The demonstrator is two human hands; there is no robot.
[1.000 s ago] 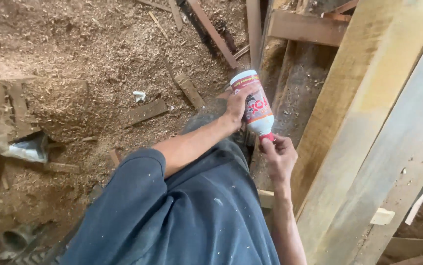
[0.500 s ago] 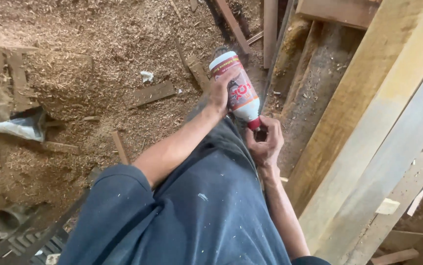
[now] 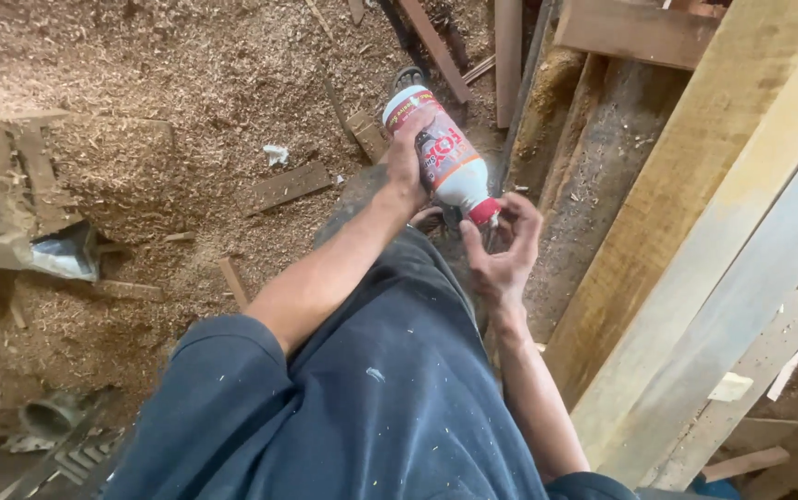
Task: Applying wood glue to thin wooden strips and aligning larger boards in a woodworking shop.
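Observation:
My left hand (image 3: 405, 168) grips the body of a white plastic bottle (image 3: 443, 159) with a red and white label. The bottle is tilted, base up and away from me, neck pointing down toward me. My right hand (image 3: 503, 255) is just below it, with thumb and fingertips curled around the bottle's red cap (image 3: 484, 212). Both hands are over my dark blue clothing (image 3: 380, 370), close to the pale planks on the right.
Long pale wooden planks (image 3: 695, 231) slant along the right side. The floor (image 3: 186, 74) is deep in sawdust, with wood offcuts (image 3: 285, 188) and dark strips lying about. A crumpled plastic bag (image 3: 64, 259) lies at the left, a short pipe piece (image 3: 47, 417) at bottom left.
The bottle and both hands have shifted left and up in view. My right hand's fingers have spread more loosely around the red cap.

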